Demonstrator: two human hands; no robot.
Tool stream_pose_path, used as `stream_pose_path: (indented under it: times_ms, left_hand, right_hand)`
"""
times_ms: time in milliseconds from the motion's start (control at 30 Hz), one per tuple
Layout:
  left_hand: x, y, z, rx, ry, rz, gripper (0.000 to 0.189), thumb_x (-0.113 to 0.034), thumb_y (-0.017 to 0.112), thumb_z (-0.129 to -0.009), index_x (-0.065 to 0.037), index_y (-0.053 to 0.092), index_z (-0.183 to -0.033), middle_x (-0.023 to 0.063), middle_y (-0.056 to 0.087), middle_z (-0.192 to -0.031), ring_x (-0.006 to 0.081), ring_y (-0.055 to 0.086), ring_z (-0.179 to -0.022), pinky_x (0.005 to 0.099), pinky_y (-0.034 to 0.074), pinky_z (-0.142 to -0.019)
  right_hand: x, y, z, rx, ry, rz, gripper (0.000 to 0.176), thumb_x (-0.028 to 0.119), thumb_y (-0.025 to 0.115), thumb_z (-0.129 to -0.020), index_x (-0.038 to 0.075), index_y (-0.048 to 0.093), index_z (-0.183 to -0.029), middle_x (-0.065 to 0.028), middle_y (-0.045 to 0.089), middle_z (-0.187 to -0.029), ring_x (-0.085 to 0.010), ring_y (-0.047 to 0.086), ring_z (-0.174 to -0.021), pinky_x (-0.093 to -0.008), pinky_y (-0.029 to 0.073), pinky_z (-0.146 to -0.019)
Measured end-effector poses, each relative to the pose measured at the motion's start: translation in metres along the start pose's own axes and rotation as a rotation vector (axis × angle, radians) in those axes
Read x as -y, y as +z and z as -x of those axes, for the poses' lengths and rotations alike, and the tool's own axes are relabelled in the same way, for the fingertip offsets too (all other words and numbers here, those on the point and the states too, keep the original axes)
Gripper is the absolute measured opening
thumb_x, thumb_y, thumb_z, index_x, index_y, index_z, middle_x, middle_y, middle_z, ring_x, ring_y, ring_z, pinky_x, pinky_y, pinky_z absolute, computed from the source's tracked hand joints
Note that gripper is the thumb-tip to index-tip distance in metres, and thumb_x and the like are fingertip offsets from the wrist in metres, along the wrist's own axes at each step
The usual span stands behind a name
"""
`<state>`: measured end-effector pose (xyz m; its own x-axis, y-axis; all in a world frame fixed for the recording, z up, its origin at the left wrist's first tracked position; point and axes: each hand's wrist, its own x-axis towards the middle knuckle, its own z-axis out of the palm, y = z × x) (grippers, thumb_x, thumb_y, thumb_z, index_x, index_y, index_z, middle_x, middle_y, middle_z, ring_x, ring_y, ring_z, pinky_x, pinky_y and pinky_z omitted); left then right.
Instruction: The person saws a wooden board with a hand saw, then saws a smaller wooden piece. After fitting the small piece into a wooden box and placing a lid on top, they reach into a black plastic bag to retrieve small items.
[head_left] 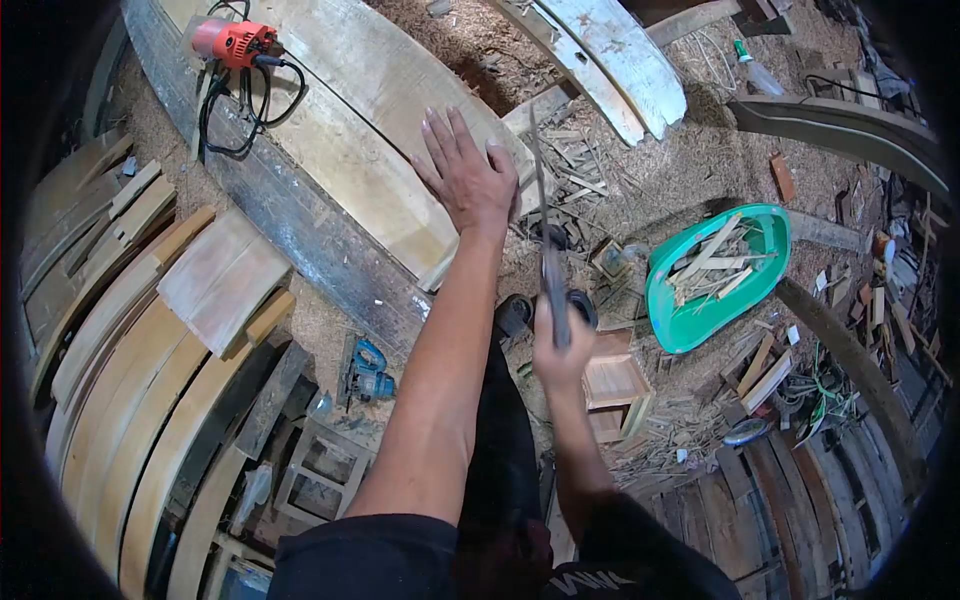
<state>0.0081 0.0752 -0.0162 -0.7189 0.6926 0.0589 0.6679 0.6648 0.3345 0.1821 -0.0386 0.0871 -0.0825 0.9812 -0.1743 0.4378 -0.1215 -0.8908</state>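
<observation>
My left hand (470, 182) lies on the near end of a wide pale board (400, 85), fingers spread and pressed to its face. Beside it runs a second wooden board (360, 185), with a narrow dark gap between the two. In my right hand (562, 340), fingers wrapped round the handle, is a hand saw (546, 225). Its thin blade shows nearly edge-on and points away from me, just right of the board's end. The blade's tip is slightly blurred.
A red power tool (235, 42) with a black cord rests on the boards. A blue jigsaw (370, 372) lies on the floor. To the right stands a green tub (665, 325) of wood scraps. A small wooden stool (615, 385) is near my feet. Curved planks (150, 400) are stacked left.
</observation>
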Motion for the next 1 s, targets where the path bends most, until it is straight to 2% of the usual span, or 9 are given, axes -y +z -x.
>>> stream_pose_path:
  times_ms: [100, 133, 167, 200, 333, 533, 633, 800, 1000]
  left_hand:
    - [-0.002, -0.002, 0.0, 0.009, -0.008, 0.018, 0.07, -0.03, 0.051, -0.09, -0.005, 0.033, -0.152, 0.0201, 0.023, -0.161, 0.0349, 0.019, -0.15, 0.06, 0.007, -0.119]
    - [0.001, -0.004, 0.006, 0.016, 0.001, 0.009, 0.069, -0.03, 0.05, -0.09, -0.005, 0.033, -0.152, 0.0206, 0.023, -0.161, 0.0353, 0.019, -0.15, 0.0599, 0.007, -0.119]
    - [-0.001, -0.002, 0.005, 0.005, 0.01, 0.005, 0.068, -0.03, 0.05, -0.091, -0.005, 0.034, -0.152, 0.0211, 0.022, -0.161, 0.0356, 0.019, -0.15, 0.0599, 0.007, -0.119]
    - [-0.002, 0.0, 0.002, -0.009, 0.019, 0.002, 0.067, -0.03, 0.049, -0.091, -0.005, 0.034, -0.152, 0.0216, 0.022, -0.161, 0.036, 0.019, -0.15, 0.0598, 0.006, -0.119]
    - [0.001, 0.002, 0.006, -0.011, 0.023, 0.009, 0.066, -0.03, 0.047, -0.092, -0.004, 0.034, -0.151, 0.0228, 0.022, -0.161, 0.0361, 0.019, -0.15, 0.06, 0.007, -0.119]
    - [0.002, -0.002, 0.003, 0.004, 0.062, -0.067, 0.061, -0.029, 0.043, -0.096, -0.004, 0.033, -0.151, 0.0215, 0.026, -0.16, 0.034, 0.022, -0.15, 0.0617, 0.013, -0.117]
    - [-0.005, -0.011, 0.019, 0.016, -0.121, -0.042, 0.059, -0.029, 0.043, -0.098, -0.008, 0.034, -0.151, 0.02, 0.026, -0.16, 0.0335, 0.021, -0.15, 0.0624, 0.012, -0.117]
    - [-0.007, -0.004, 0.017, -0.091, -0.324, 0.073, 0.064, -0.037, 0.051, -0.094, -0.012, 0.036, -0.151, 0.0115, 0.029, -0.161, 0.0343, 0.022, -0.149, 0.0555, 0.014, -0.119]
    - [-0.009, 0.002, 0.016, -0.092, -0.292, -0.156, 0.065, -0.032, 0.044, -0.094, -0.009, 0.033, -0.153, 0.0121, 0.026, -0.162, 0.0344, 0.021, -0.15, 0.0541, 0.014, -0.12]
  right_hand:
    - [-0.023, 0.0, 0.01, -0.116, 0.045, 0.012, 0.026, 0.019, 0.067, -0.094, 0.0, 0.064, -0.076, -0.006, 0.056, -0.06, -0.0139, 0.054, -0.052, -0.0289, 0.043, -0.052]
    - [-0.036, -0.006, 0.017, -0.155, 0.125, 0.024, 0.026, 0.019, 0.066, -0.094, 0.0, 0.065, -0.077, -0.0052, 0.058, -0.061, -0.0136, 0.055, -0.053, -0.0282, 0.044, -0.053]
    - [-0.062, -0.011, 0.005, -0.169, 0.402, -0.17, 0.022, 0.018, 0.068, -0.093, 0.0, 0.068, -0.083, -0.0025, 0.061, -0.065, -0.0107, 0.056, -0.057, -0.0273, 0.044, -0.054]
    - [-0.075, -0.02, -0.017, -0.143, 0.419, -0.302, 0.021, 0.018, 0.068, -0.093, 0.0, 0.068, -0.081, -0.0001, 0.061, -0.066, -0.008, 0.055, -0.059, -0.0264, 0.043, -0.054]
    - [-0.057, -0.059, -0.026, 0.173, 0.012, -0.138, 0.028, 0.019, 0.069, -0.092, 0.0, 0.063, -0.073, -0.0002, 0.055, -0.06, -0.0075, 0.05, -0.055, -0.0266, 0.04, -0.051]
    - [-0.025, -0.035, 0.005, 0.212, 0.186, -0.128, 0.04, 0.027, 0.067, -0.095, 0.001, 0.056, -0.066, 0.0007, 0.047, -0.055, -0.0071, 0.041, -0.052, -0.0287, 0.035, -0.048]
    - [-0.019, -0.029, 0.011, 0.193, 0.254, -0.169, 0.042, 0.028, 0.068, -0.094, 0.002, 0.054, -0.065, 0.0015, 0.045, -0.054, -0.0062, 0.039, -0.053, -0.0288, 0.034, -0.048]
    - [-0.008, -0.031, 0.01, 0.193, 0.221, -0.025, 0.037, 0.021, 0.068, -0.092, 0.001, 0.054, -0.064, -0.0026, 0.041, -0.051, -0.0077, 0.039, -0.049, -0.0303, 0.034, -0.047]
    - [-0.005, 0.005, -0.051, 0.13, 0.19, -0.035, 0.032, 0.016, 0.067, -0.089, 0.001, 0.055, -0.063, -0.0057, 0.043, -0.05, -0.0092, 0.043, -0.047, -0.0319, 0.038, -0.047]
